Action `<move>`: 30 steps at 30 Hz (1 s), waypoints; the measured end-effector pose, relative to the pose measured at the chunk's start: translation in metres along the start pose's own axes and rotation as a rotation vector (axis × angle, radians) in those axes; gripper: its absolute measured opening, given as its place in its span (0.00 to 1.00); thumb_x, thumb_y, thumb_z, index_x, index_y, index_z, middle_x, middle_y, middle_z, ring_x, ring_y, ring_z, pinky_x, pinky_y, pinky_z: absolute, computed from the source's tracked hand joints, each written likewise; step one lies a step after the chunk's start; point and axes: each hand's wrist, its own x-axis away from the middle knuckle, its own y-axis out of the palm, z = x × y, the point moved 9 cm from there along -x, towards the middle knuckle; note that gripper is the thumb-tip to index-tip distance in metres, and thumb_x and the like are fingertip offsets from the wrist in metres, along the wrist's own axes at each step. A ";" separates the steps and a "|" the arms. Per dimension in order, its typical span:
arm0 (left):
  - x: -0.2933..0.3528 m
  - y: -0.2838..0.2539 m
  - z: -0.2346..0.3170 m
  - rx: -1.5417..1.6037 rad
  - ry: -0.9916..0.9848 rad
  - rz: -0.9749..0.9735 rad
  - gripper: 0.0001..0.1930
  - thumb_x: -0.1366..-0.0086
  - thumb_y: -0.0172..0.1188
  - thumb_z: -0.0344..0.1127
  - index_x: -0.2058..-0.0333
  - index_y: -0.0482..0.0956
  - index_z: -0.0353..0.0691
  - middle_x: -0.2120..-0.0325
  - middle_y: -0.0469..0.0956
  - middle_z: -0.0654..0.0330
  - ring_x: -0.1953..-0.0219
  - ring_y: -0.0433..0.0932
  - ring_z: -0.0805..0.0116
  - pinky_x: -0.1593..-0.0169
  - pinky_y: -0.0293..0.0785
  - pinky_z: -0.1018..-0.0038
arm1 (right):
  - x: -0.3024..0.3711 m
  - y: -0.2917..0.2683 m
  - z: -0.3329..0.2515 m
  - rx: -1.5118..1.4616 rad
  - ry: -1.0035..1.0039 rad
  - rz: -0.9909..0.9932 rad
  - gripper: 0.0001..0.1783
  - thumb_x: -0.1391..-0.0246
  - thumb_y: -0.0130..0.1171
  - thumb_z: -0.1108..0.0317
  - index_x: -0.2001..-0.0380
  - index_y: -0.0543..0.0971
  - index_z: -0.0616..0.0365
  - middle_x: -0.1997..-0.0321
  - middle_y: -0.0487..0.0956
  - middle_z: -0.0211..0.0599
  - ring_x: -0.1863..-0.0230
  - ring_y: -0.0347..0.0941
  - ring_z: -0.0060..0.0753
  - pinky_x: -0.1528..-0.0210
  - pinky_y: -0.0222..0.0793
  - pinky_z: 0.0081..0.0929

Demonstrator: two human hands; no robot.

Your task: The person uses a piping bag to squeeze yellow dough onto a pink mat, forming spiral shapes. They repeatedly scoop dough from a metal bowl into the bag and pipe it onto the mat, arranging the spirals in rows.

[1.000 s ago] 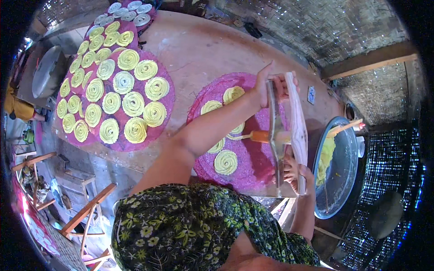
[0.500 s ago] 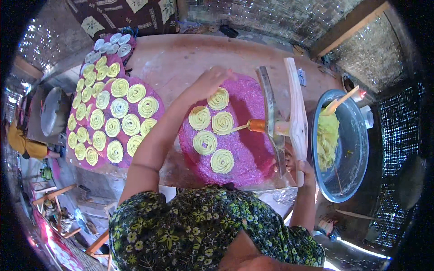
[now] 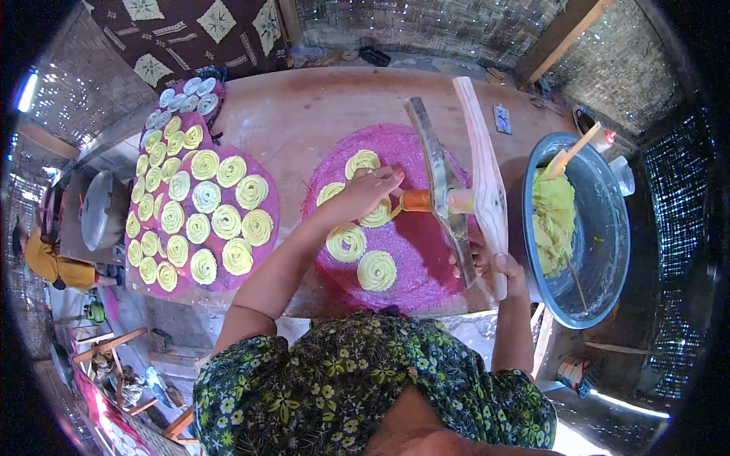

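While the R hand (image 3: 511, 275) wraps round the near ends of 2 wooden bars, thumb on the pale bar (image 3: 482, 156) and fingers curled in btwn the 2, the L hand (image 3: 362, 195) sits over the swirls at the nozzle end of the orange tube (image 3: 416, 201). L fingers look held close together; can't tell if they pinch anything, as the hand hides what's under it.

The tube lies crosswise w/ the dark bar (image 3: 436, 156) across it, its pale end by the pale bar. Bars stand apart at the tube, running roughly away from the body. Tube is above the pink mat (image 3: 418, 292), nozzle pointing L.

On that mat: 5 yellow swirls (image 3: 376, 271), w/ 1 partly under the L hand, right by the nozzle. More yellow swirls (image 3: 226, 221) plus a few paler ones fill the pink mats on the L side of the table (image 3: 327, 99); whitish swirls (image 3: 206, 87) at the far L corner.

To the R, a blue tub (image 3: 601, 243) holds yellow dough (image 3: 553, 220), w/ a wooden spoon (image 3: 559, 163) leaning over the far rim & a thin stick (image 3: 577, 286) inside. Small card (image 3: 502, 119) lies on the table's far R part. Far L, a person (image 3: 47, 258) in orange-brown clothes near a big metal pan (image 3: 97, 211).
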 end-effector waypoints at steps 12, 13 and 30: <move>-0.011 0.000 -0.017 -0.281 -0.072 0.066 0.22 0.34 0.37 0.52 0.57 0.79 0.52 0.42 0.63 0.61 0.43 0.59 0.48 0.44 0.57 0.55 | -0.001 -0.004 -0.005 -0.007 -0.039 0.017 0.53 0.65 0.60 0.42 0.39 0.55 0.63 0.53 0.71 0.52 0.58 0.73 0.42 0.58 0.70 0.34; -0.013 0.005 -0.039 -0.346 -0.051 0.092 0.22 0.35 0.37 0.53 0.59 0.80 0.54 0.41 0.62 0.61 0.42 0.58 0.47 0.43 0.56 0.55 | -0.001 -0.005 -0.006 0.015 -0.029 0.020 0.56 0.66 0.60 0.41 0.38 0.53 0.63 0.52 0.69 0.52 0.56 0.72 0.43 0.57 0.70 0.36; 0.032 -0.010 0.016 -0.730 0.058 0.286 0.17 0.35 0.43 0.45 0.59 0.81 0.48 0.41 0.62 0.62 0.43 0.58 0.48 0.42 0.51 0.51 | 0.010 -0.016 -0.002 -0.090 -0.120 0.037 0.48 0.60 0.59 0.44 0.41 0.58 0.64 0.54 0.72 0.53 0.59 0.73 0.43 0.56 0.70 0.34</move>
